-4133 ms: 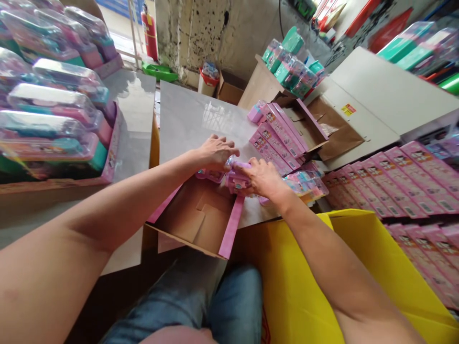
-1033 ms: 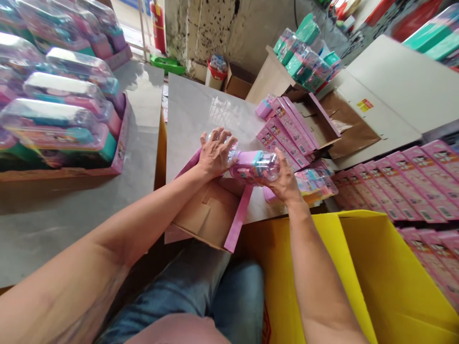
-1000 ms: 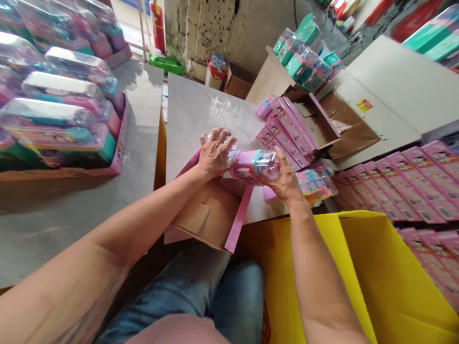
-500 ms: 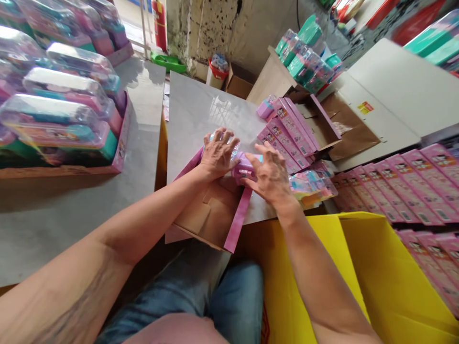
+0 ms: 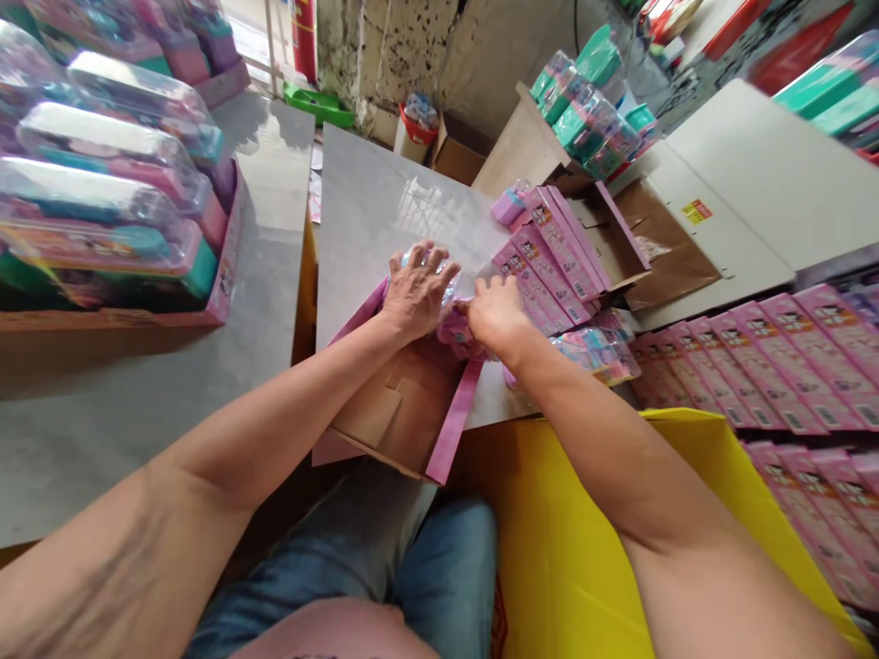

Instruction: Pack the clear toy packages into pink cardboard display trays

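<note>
although its contents ran past the left edge of view, the pink display tray [image 5: 230, 243] was seen to hold clear-topped cases [image 5: 103, 197] in rows on the left surface [image 5: 278, 183]. to its right, past a gap, stood the middle surface [image 5: 357, 220], bearing an open carton [image 5: 454, 430] with pink walls and a brown floor; its near end reached past the edge, above the person's knees [image 5: 450, 540].

left hand [image 5: 417, 293]: palm down over the carton's far end, on a clear plastic pack [image 5: 451, 291]. fingers spread and bent; whether they gripped or only rested could not be told, undersides hidden.

right hand [image 5: 498, 311]: just beside the left, at the lilac package [image 5: 457, 337], which lay by the carton's far right corner. fingers curled fairly narrow; the hand covered much of the package, so a firm hold could not be confirmed.

handling, judged: light left-hand pressure to steady the clear pack, with the right guiding the lilac package by its solid coloured part, seemed soundest, as thin plastic was likely to dent. keeping it square to the pink wall looked the best guard against snagging; the overhanging near end called for little downward force.

further right: slanted pink boxes [image 5: 559, 243], coloured packs [image 5: 594, 352], a yellow container [image 5: 577, 540], then shelved boxes [image 5: 769, 361].
</note>
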Demonstrator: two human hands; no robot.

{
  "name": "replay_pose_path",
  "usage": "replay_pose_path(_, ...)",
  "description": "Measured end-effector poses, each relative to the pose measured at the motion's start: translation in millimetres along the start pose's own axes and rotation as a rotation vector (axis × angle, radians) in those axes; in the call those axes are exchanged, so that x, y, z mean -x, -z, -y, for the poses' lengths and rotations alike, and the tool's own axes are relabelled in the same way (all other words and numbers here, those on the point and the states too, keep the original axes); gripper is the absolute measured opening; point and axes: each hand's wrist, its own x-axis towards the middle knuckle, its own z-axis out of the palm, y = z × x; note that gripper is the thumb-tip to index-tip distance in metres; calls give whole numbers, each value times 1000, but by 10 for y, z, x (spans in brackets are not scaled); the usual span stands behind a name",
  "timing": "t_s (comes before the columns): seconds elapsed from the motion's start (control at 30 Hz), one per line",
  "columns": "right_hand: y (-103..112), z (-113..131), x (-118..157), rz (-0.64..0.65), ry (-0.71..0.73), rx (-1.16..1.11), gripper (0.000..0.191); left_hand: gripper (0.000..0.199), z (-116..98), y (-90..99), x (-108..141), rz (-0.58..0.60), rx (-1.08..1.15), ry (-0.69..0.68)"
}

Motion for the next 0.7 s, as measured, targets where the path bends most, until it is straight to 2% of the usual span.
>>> replay_pose_path(0.2,-285,-46,-350,-46,194,-77,74,50,16,17,0,31,43,8)
replay_pose_path(0.3,-278,32,-381,-44,200,-75,62,51,40,40,-4,35,67,21)
replay_pose_path(0.4,-145,160,-343,7,167,-52,48,50,70,67,-7,39,80,23)
replay_pose_path(0.53,-1,245,-234,23,124,-99,48,48,119,83,-8,44,44,-4)
replay_pose_path(0.7,-26,260,-225,-51,190,-130,47,54,249,110,-30,2,47,-2)
